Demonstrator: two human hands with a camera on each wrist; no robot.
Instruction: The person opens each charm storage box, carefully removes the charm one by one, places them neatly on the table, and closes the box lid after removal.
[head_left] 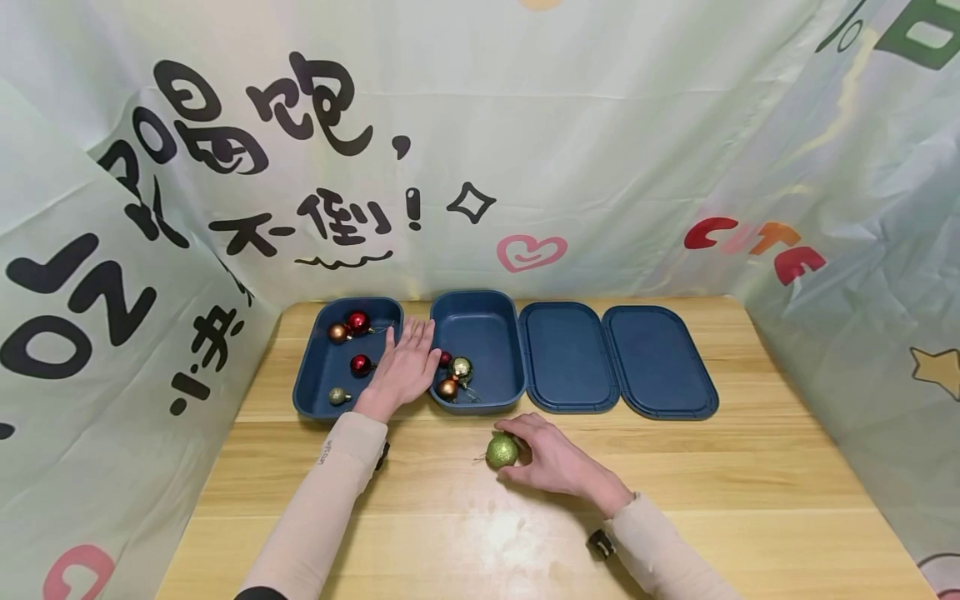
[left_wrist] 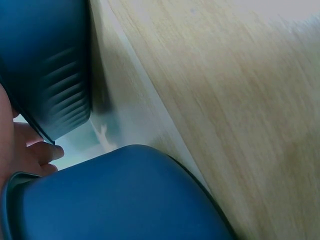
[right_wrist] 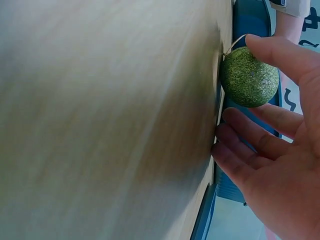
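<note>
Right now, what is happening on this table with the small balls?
A person is handling small ornament balls. The right hand touches a glittery green ball on the wooden table, fingers around it. The left hand rests flat across the rims of two blue trays, both holding red, gold and green balls. Two blue lids lie to the right.

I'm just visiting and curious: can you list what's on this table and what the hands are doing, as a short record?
Left hand: flat, fingers straight, resting across the rims of two blue trays
Right hand: on the wooden table, fingers around a green glitter bauble
Left tray: four baubles, red and gold
Second tray: three baubles
Blue lids: two, lying right of the trays
</note>
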